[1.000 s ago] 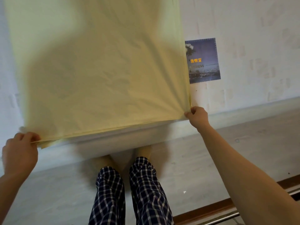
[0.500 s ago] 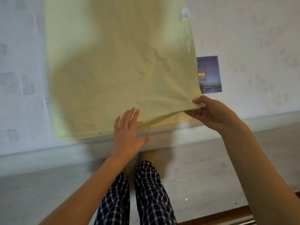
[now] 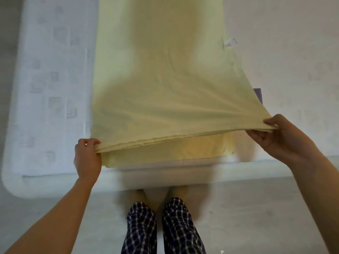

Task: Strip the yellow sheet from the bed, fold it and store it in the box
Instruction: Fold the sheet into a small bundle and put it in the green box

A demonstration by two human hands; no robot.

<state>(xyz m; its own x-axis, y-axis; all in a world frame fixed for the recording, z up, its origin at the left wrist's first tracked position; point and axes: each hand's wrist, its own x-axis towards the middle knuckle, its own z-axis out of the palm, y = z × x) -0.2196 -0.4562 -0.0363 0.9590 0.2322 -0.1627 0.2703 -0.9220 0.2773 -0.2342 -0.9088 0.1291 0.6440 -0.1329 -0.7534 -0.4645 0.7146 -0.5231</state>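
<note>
The yellow sheet (image 3: 165,85) lies folded into a long strip on the white mattress (image 3: 51,88), running away from me. Its near end is lifted off the mattress in several stacked layers. My left hand (image 3: 88,154) grips the left corner of that lifted edge. My right hand (image 3: 282,136) pinches the right corner, held a little higher. A lower layer of the sheet stays flat on the mattress under the raised edge. A small white label (image 3: 230,42) sticks out at the sheet's right side. No box is in view.
The mattress edge (image 3: 165,178) runs across in front of my legs (image 3: 165,226), with its rounded corner at the lower left. A dark purple card (image 3: 258,94) peeks out from under the sheet's right side. Pale floor lies below.
My left hand left the sheet's middle, moved left and took hold of the left corner. The near edge is now raised and stretched between both hands. The view shifted right and down.
</note>
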